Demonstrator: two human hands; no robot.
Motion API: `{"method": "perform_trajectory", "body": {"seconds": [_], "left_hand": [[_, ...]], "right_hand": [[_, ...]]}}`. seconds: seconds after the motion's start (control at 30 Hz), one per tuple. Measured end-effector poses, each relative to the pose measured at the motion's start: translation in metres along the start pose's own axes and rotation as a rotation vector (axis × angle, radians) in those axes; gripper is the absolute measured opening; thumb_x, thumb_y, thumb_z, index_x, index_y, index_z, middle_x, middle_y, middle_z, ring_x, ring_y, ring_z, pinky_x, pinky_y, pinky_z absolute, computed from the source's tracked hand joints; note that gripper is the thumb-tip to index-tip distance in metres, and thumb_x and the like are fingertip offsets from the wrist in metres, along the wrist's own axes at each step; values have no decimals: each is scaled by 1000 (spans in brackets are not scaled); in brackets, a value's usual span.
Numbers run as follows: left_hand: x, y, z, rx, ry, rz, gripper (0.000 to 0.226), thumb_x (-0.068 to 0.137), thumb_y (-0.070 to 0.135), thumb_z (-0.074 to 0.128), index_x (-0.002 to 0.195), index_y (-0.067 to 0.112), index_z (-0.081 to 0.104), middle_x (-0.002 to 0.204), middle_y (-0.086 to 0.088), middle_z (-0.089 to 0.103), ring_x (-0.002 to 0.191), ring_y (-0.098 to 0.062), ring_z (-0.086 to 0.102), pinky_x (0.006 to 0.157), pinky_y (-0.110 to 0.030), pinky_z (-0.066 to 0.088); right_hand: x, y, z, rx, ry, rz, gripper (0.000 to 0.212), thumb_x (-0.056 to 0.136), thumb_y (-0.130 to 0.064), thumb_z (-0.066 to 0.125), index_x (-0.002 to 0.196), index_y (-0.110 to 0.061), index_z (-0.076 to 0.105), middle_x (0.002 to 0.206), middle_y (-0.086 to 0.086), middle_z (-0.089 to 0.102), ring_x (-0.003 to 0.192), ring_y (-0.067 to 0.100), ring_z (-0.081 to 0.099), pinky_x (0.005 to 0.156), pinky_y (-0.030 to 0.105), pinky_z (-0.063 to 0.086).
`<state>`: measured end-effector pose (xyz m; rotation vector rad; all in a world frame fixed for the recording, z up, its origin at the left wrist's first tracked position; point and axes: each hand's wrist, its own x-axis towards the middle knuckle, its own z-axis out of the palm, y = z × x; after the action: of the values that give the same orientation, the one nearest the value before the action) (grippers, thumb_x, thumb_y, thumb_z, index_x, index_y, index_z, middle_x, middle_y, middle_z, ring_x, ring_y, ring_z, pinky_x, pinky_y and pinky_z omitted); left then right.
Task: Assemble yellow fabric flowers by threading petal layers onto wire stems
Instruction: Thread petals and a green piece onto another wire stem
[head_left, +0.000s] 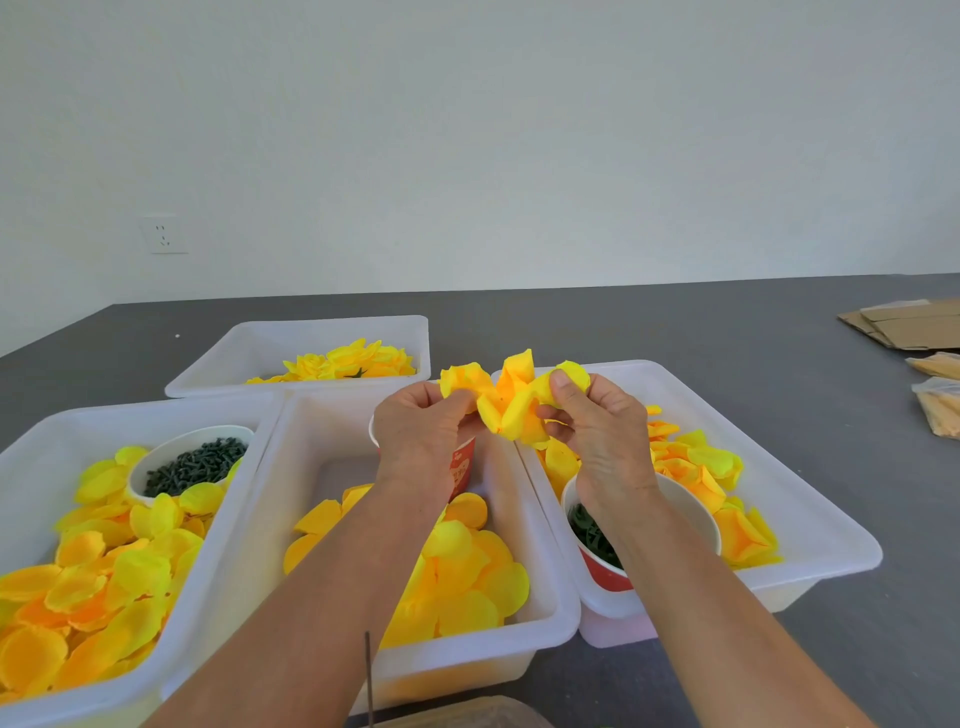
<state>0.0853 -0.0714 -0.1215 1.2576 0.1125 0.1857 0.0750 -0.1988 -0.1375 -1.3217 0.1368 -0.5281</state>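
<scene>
**Both hands pinch a yellow petal layer above the bins**

From the head view, the left hand and the right hand are raised side by side over the grey table, each with fingers curled and pinching one side of a crumpled yellow petal layer held between them. No wire stem can be made out in the fabric; the folds and fingers cover its middle.

Under the forearms sit three white bins, edge to edge along the table's near side. The left bin is heaped with loose petals and holds a white cup of dark green pieces; its near corner is cut off by the frame. The middle bin has petals toward its near end and bare floor farther back, with a red paper cup mostly hidden behind the left wrist. The right bin carries petals along its far side and a second red cup with green pieces, partly covered by the right wrist. A fourth bin stands behind them, holding finished yellow flowers.

Open tabletop lies to the right of the bins and along the far edge by the wall. At the far right corner, flat cardboard and clear bags run out of frame. A thin dark rod rises at the near edge; what it is I cannot tell.
</scene>
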Motion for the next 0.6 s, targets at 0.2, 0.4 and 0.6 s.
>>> {"method": "perform_trajectory", "body": {"seconds": [0.2,0.4,0.6], "left_hand": [[0,-4,-4,363,-216,211,42,80,1,62,102,35,56,87,-10,66,77,-26,65,67,-37,58],[-7,-1,-1,275,-407,121,16,86,11,62,90,24,70,88,-7,69,68,-12,68,54,-26,54],[-5,0,-5,278,-428,-6,25,69,5,79,84,18,62,69,1,66,58,-9,64,48,-22,51]], "right_hand": [[-3,2,0,-275,-58,-115,34,83,-24,68,84,10,62,83,26,67,75,30,66,72,46,56],[-4,1,0,-329,-38,-108,48,76,-31,75,84,13,57,74,28,63,51,11,58,60,41,53],[-5,-3,-1,-151,-186,53,55,52,-52,76,73,-3,61,46,0,55,40,7,48,42,18,42]]}}
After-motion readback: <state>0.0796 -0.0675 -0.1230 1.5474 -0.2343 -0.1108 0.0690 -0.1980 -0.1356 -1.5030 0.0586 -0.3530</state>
